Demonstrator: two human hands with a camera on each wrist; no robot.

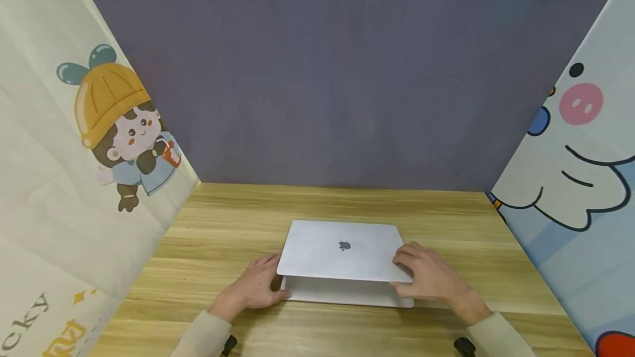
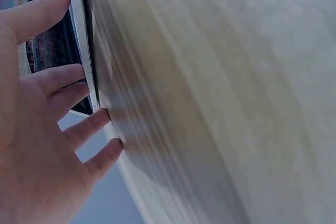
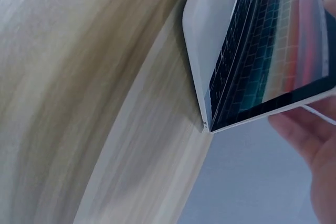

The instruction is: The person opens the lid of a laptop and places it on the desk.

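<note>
A silver laptop (image 1: 322,255) with an apple logo on its lid lies on the wooden table, its lid partly raised over the base (image 1: 342,292). My right hand (image 1: 430,275) pinches the lid's near right corner, thumb underneath and fingers on top. In the right wrist view, the keyboard (image 3: 229,51) and a coloured screen (image 3: 278,45) show inside the gap. At the other side my left hand (image 1: 254,284) touches the left edge of the base. The left wrist view shows that hand's fingers (image 2: 71,74) extended, their tips against the laptop's edge.
The wood-grain table (image 1: 238,219) meets a dark grey panel (image 1: 317,81) at the back. A cream sheet with a cartoon child (image 1: 134,131) stands on the left, and a sheet with a white cartoon figure (image 1: 570,142) on the right.
</note>
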